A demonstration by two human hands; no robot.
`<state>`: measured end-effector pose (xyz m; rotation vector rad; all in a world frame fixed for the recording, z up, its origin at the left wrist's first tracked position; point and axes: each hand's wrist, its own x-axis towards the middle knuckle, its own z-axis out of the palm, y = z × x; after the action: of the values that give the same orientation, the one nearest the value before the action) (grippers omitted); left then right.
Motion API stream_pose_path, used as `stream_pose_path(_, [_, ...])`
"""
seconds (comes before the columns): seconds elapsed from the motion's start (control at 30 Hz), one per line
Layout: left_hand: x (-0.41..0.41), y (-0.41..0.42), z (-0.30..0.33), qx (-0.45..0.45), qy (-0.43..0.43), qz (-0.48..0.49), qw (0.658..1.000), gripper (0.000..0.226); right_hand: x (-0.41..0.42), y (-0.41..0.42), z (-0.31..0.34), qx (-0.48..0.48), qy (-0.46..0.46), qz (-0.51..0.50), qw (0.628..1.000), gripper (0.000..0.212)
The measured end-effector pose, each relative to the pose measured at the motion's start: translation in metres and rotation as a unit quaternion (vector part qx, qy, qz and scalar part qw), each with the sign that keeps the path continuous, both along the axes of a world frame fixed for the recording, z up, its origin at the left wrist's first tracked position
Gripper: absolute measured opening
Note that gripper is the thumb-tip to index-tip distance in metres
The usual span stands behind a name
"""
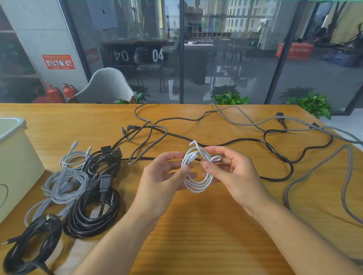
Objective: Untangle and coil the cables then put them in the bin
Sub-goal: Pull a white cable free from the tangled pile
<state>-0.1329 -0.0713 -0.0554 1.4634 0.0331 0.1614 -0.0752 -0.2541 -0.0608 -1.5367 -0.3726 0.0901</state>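
A small white cable [195,184] is wound into a loose coil and held above the wooden table [200,229] between both hands. My left hand [163,179] pinches the coil's left side. My right hand [231,172] pinches its right side, with a short loop of the cable poking out by the fingers. Several coiled cables lie to the left: black coils [92,212], a black coil [30,245] near the front edge, and grey coils [65,186]. The cream bin [10,164] stands at the far left.
Loose cables sprawl across the back and right of the table: a black one [280,154] and grey braided ones [348,162]. A grey chair [106,86], plants and a glass wall lie beyond the far edge.
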Motion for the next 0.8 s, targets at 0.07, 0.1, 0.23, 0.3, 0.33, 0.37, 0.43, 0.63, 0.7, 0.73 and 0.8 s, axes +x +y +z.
stream_pose_path(0.07, [0.001,0.001,-0.002,0.026,0.016,0.001,1.0,0.025,0.0,0.0,0.0,0.009,-0.005,-0.015,1.0,0.029])
stream_pose_path(0.1, [0.002,0.002,-0.003,0.034,0.026,-0.004,0.999,0.025,0.001,0.0,0.0,0.012,-0.004,-0.019,1.0,0.029])
stream_pose_path(0.23, [0.002,0.003,-0.006,0.034,0.032,-0.015,0.999,0.023,0.0,-0.001,-0.001,-0.007,0.013,-0.003,1.0,0.033])
stream_pose_path(0.3, [0.002,0.003,-0.004,0.009,0.023,-0.021,0.999,0.026,0.001,-0.001,-0.002,-0.02,0.025,0.009,0.999,0.035])
stream_pose_path(0.33, [0.003,0.003,-0.004,-0.017,0.021,-0.03,0.999,0.029,0.001,-0.001,-0.003,-0.022,0.031,0.014,0.999,0.037])
stream_pose_path(0.37, [0.003,0.003,-0.003,-0.048,0.021,-0.042,0.998,0.032,0.002,-0.001,-0.003,-0.02,0.037,0.019,0.999,0.038])
stream_pose_path(0.43, [0.003,0.003,-0.002,-0.114,0.019,-0.061,0.991,0.034,0.001,-0.001,-0.002,-0.019,0.042,0.028,0.999,0.04])
stream_pose_path(0.63, [0.006,0.001,-0.008,-0.134,0.011,-0.064,0.989,0.032,-0.005,0.006,-0.008,-0.054,0.034,0.08,0.995,0.052])
stream_pose_path(0.7, [0.006,0.001,-0.008,-0.112,0.009,-0.057,0.992,0.031,-0.007,0.007,-0.007,-0.055,0.019,0.08,0.995,0.045])
stream_pose_path(0.73, [0.005,0.001,-0.008,-0.105,0.01,-0.052,0.993,0.032,-0.008,0.008,-0.006,-0.043,0.016,0.075,0.996,0.041])
stream_pose_path(0.8, [0.005,0.0,-0.008,-0.098,0.009,-0.042,0.994,0.035,-0.009,0.009,-0.005,-0.012,0.015,0.066,0.998,0.033])
